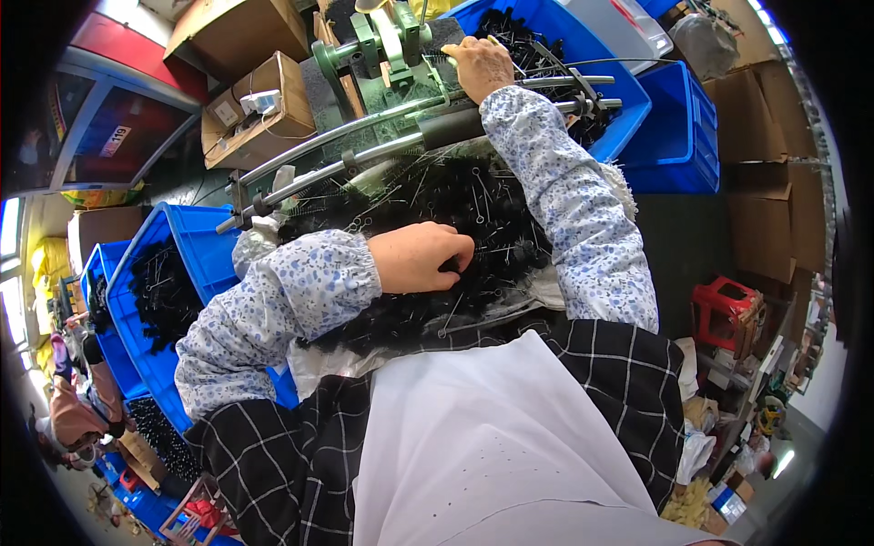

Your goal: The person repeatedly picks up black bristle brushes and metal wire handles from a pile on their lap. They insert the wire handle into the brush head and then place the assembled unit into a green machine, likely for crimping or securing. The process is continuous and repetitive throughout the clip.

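My left hand (pixel 421 257) is low over a heap of black parts (pixel 401 309) mixed with thin metal eye pins (pixel 478 205). Its thumb and fingers curl toward each other, and anything between them is hidden. My right hand (pixel 482 69) reaches forward to the green bench machine (pixel 390 50), its fingers pressed together beside the machine's front. Yellowish covers show on its fingertips. Whatever those fingers grip is too small to tell. Two metal rods (pixel 364 164) cross between the heap and the machine, one with a black sleeve (pixel 452 128), below my right wrist.
Blue bins of black parts stand at the left (pixel 205 218) and behind my right hand (pixel 628 100); another blue bin (pixel 701 127) is farther right. Cardboard boxes (pixel 282 100) are at the back left. A red stool (pixel 724 314) is at the right. Another person (pixel 77 409) is at far left.
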A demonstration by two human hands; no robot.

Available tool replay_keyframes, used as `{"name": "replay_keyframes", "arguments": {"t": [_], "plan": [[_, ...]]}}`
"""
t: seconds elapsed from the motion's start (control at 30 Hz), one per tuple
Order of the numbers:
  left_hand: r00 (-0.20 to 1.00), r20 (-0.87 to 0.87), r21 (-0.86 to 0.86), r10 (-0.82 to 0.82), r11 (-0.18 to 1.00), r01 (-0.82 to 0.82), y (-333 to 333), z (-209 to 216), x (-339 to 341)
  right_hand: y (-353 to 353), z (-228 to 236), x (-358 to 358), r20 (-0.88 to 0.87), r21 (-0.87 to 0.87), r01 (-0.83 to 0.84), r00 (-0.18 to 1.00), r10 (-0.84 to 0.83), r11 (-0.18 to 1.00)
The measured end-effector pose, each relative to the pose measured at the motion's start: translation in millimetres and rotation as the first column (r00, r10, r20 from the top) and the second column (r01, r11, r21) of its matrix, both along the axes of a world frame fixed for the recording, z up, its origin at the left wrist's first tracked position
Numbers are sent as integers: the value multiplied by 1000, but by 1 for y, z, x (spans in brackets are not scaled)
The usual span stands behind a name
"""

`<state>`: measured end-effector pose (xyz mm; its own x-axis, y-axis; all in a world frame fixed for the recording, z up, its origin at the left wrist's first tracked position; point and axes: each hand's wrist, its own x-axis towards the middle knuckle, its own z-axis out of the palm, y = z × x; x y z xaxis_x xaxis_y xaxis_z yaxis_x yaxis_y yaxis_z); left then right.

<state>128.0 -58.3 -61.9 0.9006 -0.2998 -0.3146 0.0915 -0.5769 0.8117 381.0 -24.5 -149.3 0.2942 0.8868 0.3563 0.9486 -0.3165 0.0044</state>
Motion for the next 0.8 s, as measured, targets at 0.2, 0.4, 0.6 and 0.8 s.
{"name": "replay_keyframes", "arguments": {"t": [0.2,0.4,0.6,0.8], "plan": [[977,77,-106,200,976,-192,15,31,-6,6,1,-4,2,-43,-11,1000,11,999],[945,141,-136,295,951,-277,28,49,-8,15,-8,6,5,13,-44,999,44,999],[919,189,-139,347,936,-325,36,49,-19,-1,14,3,70,-109,74,995,-67,991],[885,240,-130,399,917,-378,44,39,-27,-6,-3,4,-108,-10,73,991,-73,997]]}}
